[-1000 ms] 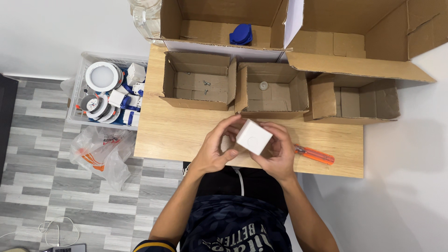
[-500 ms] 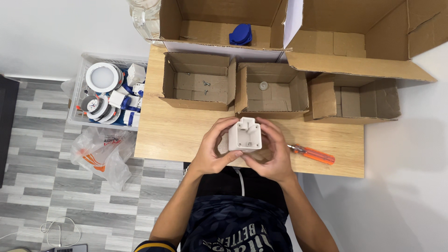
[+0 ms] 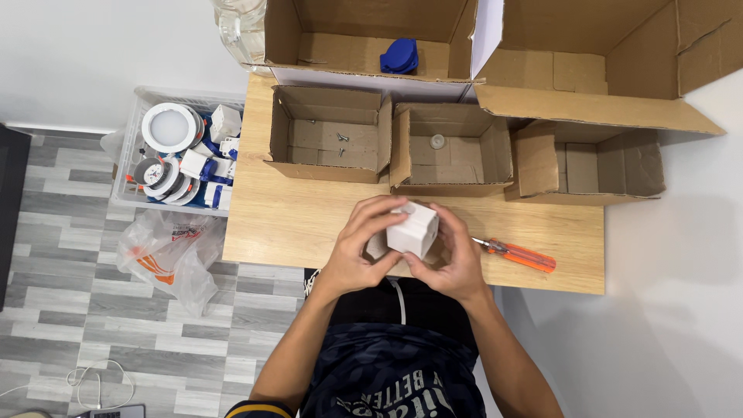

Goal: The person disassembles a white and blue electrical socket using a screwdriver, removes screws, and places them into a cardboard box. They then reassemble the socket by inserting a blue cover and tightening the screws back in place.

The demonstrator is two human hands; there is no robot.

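While both hands meet near the centre of the frame, they hold a small white plastic block (image 3: 413, 229) between them just above the front edge of the wooden table (image 3: 294, 220). The left hand (image 3: 364, 248) wraps its fingers over the block's top and left side, curled tight against it; the right hand (image 3: 453, 259) cups it from below and the right, thumb pressed to its lower face. The block sits tilted, one corner pointing down.

Right of the hands, an orange-handled screwdriver (image 3: 517, 255) lies flat on the table, well clear of the fingers. Above them stand three small open cardboard boxes in a row: the left one (image 3: 329, 131) has a few screws on its floor, the middle one (image 3: 453, 151) holds a small round pale part, and the right one (image 3: 588, 162) shows bare cardboard. Behind these, at the top of the frame, a large carton (image 3: 364, 39) contains a blue object (image 3: 400, 56).

At the upper left, a clear bin (image 3: 182, 155) holds round white light fittings and small white boxes. A crumpled plastic bag (image 3: 174, 251) lies on the grey floor below it.
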